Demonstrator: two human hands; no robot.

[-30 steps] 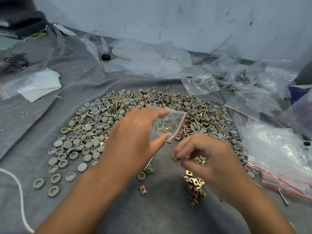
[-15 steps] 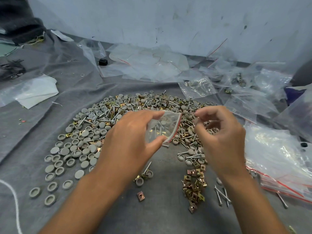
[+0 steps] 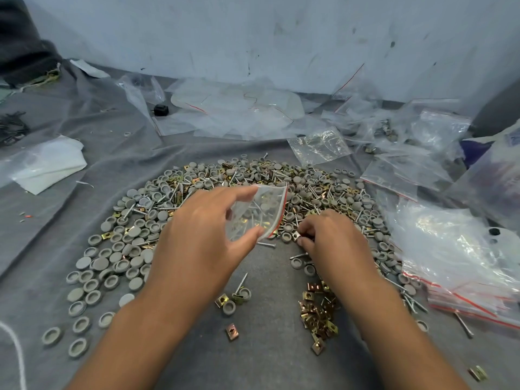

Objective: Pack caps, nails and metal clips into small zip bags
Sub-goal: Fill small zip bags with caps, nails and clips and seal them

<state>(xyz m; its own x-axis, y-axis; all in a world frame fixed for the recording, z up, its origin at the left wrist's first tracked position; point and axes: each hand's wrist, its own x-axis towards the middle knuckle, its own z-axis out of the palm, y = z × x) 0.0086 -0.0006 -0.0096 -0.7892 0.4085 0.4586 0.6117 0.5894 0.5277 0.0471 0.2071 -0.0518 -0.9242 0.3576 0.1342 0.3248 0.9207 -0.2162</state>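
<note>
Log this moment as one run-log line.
left hand: holds zip bag open, part-filled | right hand: pinching a metal clip at pile edge | step: filling bag

Back wall (image 3: pixel 281 32) is pale blue-white, scuffed, with dark specks and scratch marks, plus a thin red line toward the right. Work surface is covered in a wrinkled grey cloth (image 3: pixel 267 356), with folds running off to the left. Dark grey fabric mass (image 3: pixel 19 46) sits in the far left corner against the wall. White cord (image 3: pixel 17 350) loops in at the lower left edge. Another dark shape (image 3: pixel 498 108) stands at the right edge by the wall; can't tell what it is. Light is soft and even, with no hard shadows.
</note>
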